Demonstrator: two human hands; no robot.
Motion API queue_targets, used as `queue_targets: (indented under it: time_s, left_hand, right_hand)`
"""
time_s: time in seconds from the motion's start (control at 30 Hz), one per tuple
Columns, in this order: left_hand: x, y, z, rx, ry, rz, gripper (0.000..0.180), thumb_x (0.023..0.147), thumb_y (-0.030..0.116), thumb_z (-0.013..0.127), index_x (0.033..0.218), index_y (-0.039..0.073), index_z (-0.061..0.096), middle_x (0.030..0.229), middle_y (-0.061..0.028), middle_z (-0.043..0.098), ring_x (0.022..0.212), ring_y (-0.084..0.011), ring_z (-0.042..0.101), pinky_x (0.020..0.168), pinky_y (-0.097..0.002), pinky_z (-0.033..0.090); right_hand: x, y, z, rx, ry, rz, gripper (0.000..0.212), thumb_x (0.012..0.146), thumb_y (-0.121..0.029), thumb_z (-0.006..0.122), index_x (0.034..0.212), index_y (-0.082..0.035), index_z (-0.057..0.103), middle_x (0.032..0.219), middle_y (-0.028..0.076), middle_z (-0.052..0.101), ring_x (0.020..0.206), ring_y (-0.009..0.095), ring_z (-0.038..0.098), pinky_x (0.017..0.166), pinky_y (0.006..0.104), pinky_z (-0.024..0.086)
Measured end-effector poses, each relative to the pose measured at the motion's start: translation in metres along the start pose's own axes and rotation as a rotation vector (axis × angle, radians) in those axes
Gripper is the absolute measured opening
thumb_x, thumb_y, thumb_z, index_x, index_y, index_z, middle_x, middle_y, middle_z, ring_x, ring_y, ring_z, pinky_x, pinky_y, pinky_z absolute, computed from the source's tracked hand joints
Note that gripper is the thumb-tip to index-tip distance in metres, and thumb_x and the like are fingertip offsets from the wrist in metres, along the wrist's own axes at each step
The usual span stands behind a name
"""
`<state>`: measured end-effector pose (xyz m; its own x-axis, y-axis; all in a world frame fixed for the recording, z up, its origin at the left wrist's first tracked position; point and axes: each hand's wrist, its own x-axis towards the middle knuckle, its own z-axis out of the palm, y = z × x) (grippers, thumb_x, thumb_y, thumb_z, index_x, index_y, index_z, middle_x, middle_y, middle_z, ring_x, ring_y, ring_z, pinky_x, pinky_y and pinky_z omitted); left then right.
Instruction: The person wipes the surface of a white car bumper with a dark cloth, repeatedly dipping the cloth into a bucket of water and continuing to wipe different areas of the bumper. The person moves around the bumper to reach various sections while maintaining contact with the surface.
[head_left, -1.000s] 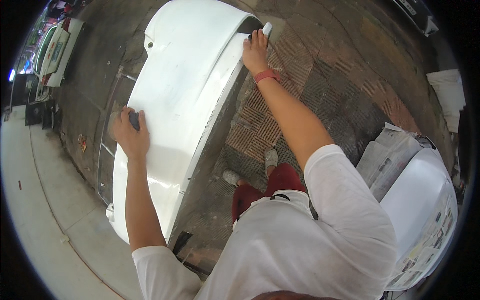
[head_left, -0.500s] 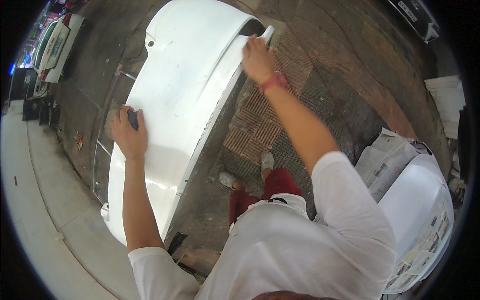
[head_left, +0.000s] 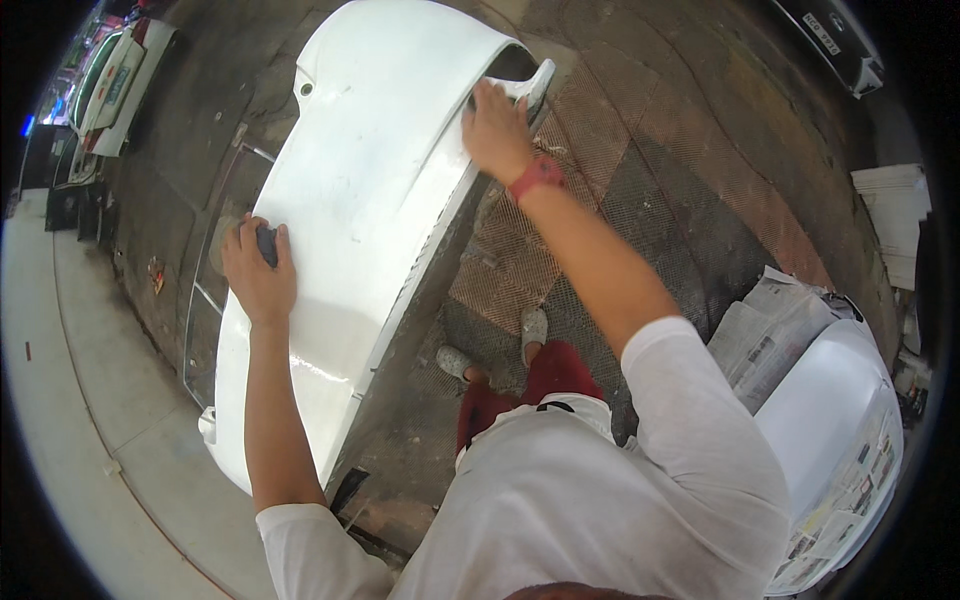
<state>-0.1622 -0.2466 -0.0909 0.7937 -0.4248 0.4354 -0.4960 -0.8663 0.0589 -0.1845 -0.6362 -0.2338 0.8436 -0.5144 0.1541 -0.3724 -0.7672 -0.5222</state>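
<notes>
One long white panel is stretching aslant under the left hand and the right hand; at the panel's left edge, the left is curling round a dark grey block; near its far right corner, the right is resting, fingers fairly straight, though whether it's holding anything I cannot tell; a metal frame is jutting out past the panel's left side.

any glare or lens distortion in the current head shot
Head view: a bright glare streak near the lower end of the white panel; also head view: fisheye bending curves the pale surface at far left, and the corners go black.
</notes>
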Motion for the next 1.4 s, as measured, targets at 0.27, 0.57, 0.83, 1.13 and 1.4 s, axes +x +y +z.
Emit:
queue_targets:
  time_s: [0.27, 0.57, 0.83, 1.13, 1.4]
  left_hand:
    - [0.001, -0.001, 0.000, 0.017, 0.006, 0.018, 0.029, 0.099, 0.024, 0.075, 0.118, 0.005, 0.068, 0.129, -0.0194, 0.067, 0.120, -0.0430, 0.061, 0.102, -0.0530, 0.049]
    - [-0.001, -0.006, 0.002, -0.007, -0.007, 0.004, 0.027, 0.099, 0.025, 0.074, 0.117, 0.005, 0.068, 0.128, -0.0195, 0.067, 0.119, -0.0433, 0.061, 0.101, -0.0537, 0.049]
    - [0.002, -0.001, -0.001, -0.025, 0.004, 0.012, 0.027, 0.098, 0.024, 0.075, 0.118, 0.006, 0.069, 0.125, -0.0191, 0.068, 0.116, -0.0430, 0.061, 0.101, -0.0529, 0.049]
    - [0.012, 0.008, -0.003, 0.003, 0.038, 0.062, 0.027, 0.098, 0.024, 0.075, 0.118, 0.006, 0.068, 0.124, -0.0193, 0.068, 0.116, -0.0430, 0.061, 0.100, -0.0534, 0.049]
    - [0.000, -0.001, 0.000, -0.027, 0.004, 0.020, 0.029, 0.100, 0.025, 0.074, 0.120, 0.005, 0.068, 0.124, -0.0185, 0.067, 0.115, -0.0423, 0.062, 0.100, -0.0527, 0.050]
  right_hand:
    - [0.006, 0.001, 0.003, -0.018, -0.008, -0.004, 0.065, 0.109, -0.037, 0.040, 0.161, 0.003, 0.043, 0.172, 0.021, 0.041, 0.161, 0.039, 0.036, 0.131, 0.0698, 0.015]
    - [-0.034, 0.001, -0.019, -0.122, -0.049, -0.207, 0.065, 0.111, -0.037, 0.043, 0.162, 0.004, 0.041, 0.170, 0.023, 0.042, 0.158, 0.041, 0.039, 0.130, 0.0687, 0.020]
    - [-0.001, 0.024, -0.016, -0.119, -0.102, -0.109, 0.064, 0.111, -0.040, 0.040, 0.161, 0.000, 0.046, 0.170, 0.019, 0.045, 0.159, 0.036, 0.040, 0.129, 0.0689, 0.022]
    - [0.007, 0.024, -0.014, -0.080, -0.059, -0.005, 0.062, 0.115, -0.039, 0.033, 0.165, -0.004, 0.042, 0.172, 0.015, 0.042, 0.159, 0.037, 0.039, 0.128, 0.0735, 0.021]
    - [-0.210, -0.091, -0.057, 0.203, -0.162, -0.545, 0.063, 0.104, -0.027, 0.057, 0.160, -0.002, 0.046, 0.168, 0.018, 0.044, 0.159, 0.038, 0.036, 0.128, 0.0697, 0.026]
